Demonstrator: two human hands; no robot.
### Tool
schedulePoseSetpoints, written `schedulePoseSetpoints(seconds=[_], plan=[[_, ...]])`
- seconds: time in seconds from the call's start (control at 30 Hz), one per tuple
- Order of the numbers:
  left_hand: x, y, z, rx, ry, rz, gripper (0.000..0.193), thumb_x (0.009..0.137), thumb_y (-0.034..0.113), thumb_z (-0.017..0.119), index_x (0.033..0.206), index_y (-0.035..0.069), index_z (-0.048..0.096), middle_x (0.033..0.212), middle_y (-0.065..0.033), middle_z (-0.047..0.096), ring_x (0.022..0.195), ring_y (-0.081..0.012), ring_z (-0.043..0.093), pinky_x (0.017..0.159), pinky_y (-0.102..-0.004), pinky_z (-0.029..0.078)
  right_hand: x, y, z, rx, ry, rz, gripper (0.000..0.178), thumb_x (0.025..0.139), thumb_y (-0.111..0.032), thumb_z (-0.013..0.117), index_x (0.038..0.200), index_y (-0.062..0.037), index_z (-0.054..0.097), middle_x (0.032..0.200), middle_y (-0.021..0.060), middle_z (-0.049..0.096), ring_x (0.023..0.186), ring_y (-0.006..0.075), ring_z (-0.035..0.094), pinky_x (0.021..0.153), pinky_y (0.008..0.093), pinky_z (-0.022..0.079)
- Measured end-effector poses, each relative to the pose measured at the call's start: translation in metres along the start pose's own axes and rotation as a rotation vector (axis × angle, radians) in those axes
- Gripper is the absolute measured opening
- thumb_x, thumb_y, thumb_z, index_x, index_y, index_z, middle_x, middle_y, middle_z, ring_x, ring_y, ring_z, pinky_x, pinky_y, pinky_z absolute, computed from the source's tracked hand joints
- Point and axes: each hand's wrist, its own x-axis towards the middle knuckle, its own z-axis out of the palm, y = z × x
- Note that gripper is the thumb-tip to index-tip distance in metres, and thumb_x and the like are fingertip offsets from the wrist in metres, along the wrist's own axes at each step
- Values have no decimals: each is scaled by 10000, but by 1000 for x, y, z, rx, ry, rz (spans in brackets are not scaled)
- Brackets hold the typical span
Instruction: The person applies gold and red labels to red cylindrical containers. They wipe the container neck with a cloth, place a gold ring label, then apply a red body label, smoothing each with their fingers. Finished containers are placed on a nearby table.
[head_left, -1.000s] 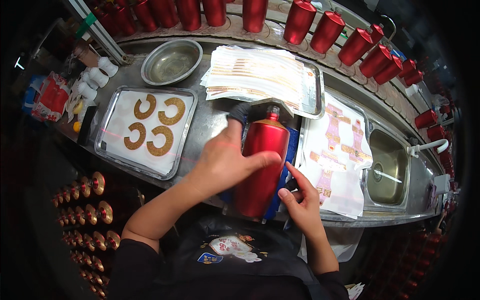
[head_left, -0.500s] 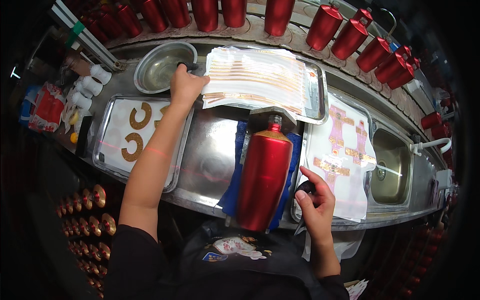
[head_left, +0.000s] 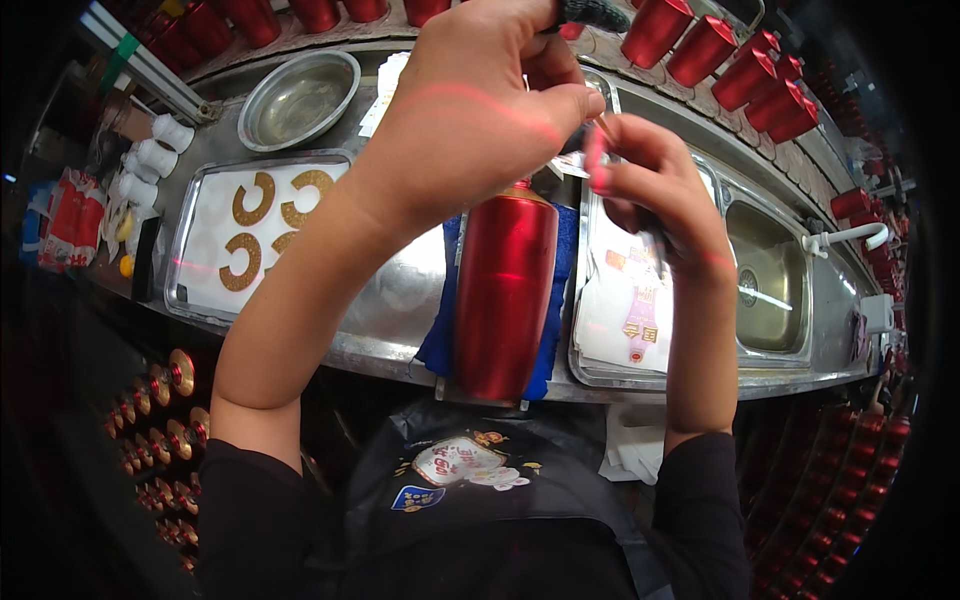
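Observation:
A red metallic bottle (head_left: 505, 300) lies on a blue cloth (head_left: 437, 340), its neck pointing away from me and partly covered by my hands. My left hand (head_left: 490, 110) is raised over the neck end, with a black cover on one fingertip and the thumb bent in toward the fingers. Close to its thumb, my right hand (head_left: 655, 190) has its fingers curled together in a pinch. A thin brownish sliver shows between the two hands, too small to name. Something metallic shows under the right palm, mostly hidden.
On the left stands a tray (head_left: 180, 250) with gold C-shaped pieces (head_left: 240, 262), and behind it a metal bowl (head_left: 300, 100). A tray of printed labels (head_left: 640, 320) lies right of the bottle, beside a sink (head_left: 770, 285). Red bottles (head_left: 700, 48) line the back.
My left hand has left the sheet of gold strips and come up to the right, over the bottle. My right hand has risen from beside the bottle to meet it. The view has shifted slightly.

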Motion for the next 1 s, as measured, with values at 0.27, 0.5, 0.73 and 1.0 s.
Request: schedulePoseSetpoints(seconds=[0.27, 0.5, 0.73, 1.0], plan=[[-130, 4, 42, -162, 279, -183, 373, 870, -13, 717, 1232, -10, 627, 809, -7, 693, 697, -40, 586, 632, -204, 469, -126, 5, 32, -192, 351, 72, 222, 924, -176, 665, 871, 39, 673, 619, -23, 536, 475, 17, 420, 450, 177, 301], [-233, -6, 57, -148, 416, -425, 192, 868, -12, 735, 1038, -3, 648, 799, -13, 673, 704, -57, 576, 677, -217, 462, -163, 61, 87, -134, 268, 186, 68, 883, -71, 724, 865, -10, 699, 691, -49, 579, 530, -1, 460, 478, 173, 304], [-246, -19, 60, -205, 477, -420, 135, 865, 7, 746, 897, 35, 618, 798, -5, 660, 689, -55, 568, 671, -225, 464, -167, 77, 97, -85, 298, 223, 101, 889, -91, 714, 825, -34, 660, 704, -53, 575, 526, -7, 470, 473, 167, 327], [-240, -30, 53, -51, 405, -488, 232, 830, 19, 749, 1020, 6, 616, 864, -48, 684, 769, -106, 626, 767, -275, 509, -160, 77, 99, -38, 327, 242, 98, 896, -82, 697, 832, -43, 634, 700, -48, 556, 515, 6, 474, 459, 174, 333]])
